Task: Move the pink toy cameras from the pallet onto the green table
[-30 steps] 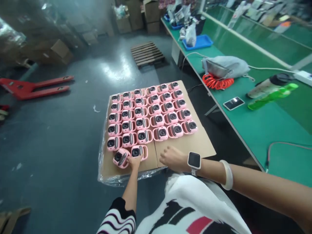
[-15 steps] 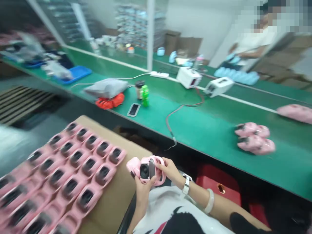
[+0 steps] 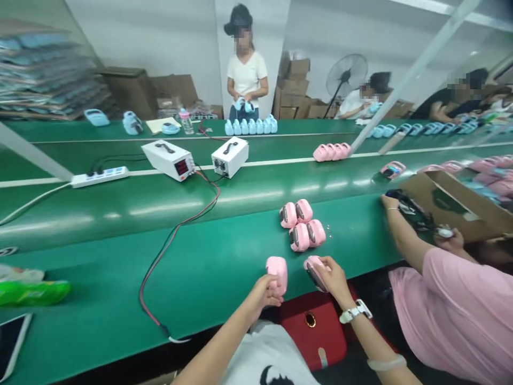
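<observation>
Factory assembly line: green conveyor bench (image 3: 200,278), workers, cartons (image 3: 298,80).

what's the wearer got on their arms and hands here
Both hands, left and right, are bare, without gloves. The right wrist carries a white-strapped watch and, further up the forearm, a pale translucent bangle. No sleeves cover either forearm.

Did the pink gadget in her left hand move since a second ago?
Yes. The left hand now holds the pink gadget over the green bench, just short of the four-gadget cluster; earlier it lay on the cardboard sheet.
</observation>
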Available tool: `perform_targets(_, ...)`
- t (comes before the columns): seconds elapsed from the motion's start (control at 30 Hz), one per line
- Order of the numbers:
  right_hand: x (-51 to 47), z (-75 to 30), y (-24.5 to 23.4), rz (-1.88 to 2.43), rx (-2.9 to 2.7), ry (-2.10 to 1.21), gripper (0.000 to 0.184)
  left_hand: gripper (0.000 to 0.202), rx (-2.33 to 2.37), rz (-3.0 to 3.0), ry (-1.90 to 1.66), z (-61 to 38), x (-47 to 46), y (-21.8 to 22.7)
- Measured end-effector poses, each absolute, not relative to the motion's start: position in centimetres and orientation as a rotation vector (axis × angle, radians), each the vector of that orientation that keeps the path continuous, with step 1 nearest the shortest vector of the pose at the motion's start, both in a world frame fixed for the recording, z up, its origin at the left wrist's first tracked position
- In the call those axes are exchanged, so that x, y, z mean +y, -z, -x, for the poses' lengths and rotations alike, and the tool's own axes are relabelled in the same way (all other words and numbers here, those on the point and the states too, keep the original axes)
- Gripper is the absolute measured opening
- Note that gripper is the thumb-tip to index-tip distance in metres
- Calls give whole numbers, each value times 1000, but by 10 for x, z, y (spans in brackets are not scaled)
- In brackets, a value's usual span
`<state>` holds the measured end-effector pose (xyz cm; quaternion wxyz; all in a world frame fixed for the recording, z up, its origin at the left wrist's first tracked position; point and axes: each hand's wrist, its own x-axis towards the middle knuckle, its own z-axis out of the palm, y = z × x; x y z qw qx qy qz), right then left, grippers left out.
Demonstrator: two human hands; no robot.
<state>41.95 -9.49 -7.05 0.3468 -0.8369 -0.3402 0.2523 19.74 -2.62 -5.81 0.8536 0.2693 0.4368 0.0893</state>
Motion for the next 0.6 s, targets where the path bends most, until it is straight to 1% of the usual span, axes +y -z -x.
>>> perform_targets(0.07,-92,-447,78,2245,-835,-621,36,30,868,-516,-91,-245,-18,65)
perform_targets(0.1,-90,-457,82,2282,-817,-613,35,29,843,-489,-57,-264,-15,67)
perform_targets(0.2,-83,-475,91,2391,-802,-586,25,35,775,-422,-3,-304,-6,71)
perform_targets(0.3,-72,-485,89,2455,-914,-557,14,40,733,-432,-11,-320,3,73)
perform_targets(0.33,-68,-487,85,2457,-986,-537,13,40,734,-460,-17,-321,6,73)
perform_targets(0.4,-57,-483,73,2414,-1185,-485,18,37,787,-558,-45,-318,11,71)
perform_targets(0.47,-41,-467,61,2288,-1467,-490,21,35,910,-701,-154,-306,15,61)
perform_targets(0.57,-17,-417,52,1974,-1954,-633,12,44,1069,-923,-499,-268,17,29)
perform_targets(0.6,-11,-395,53,1865,-2087,-659,16,46,1050,-1067,-609,-250,16,16)
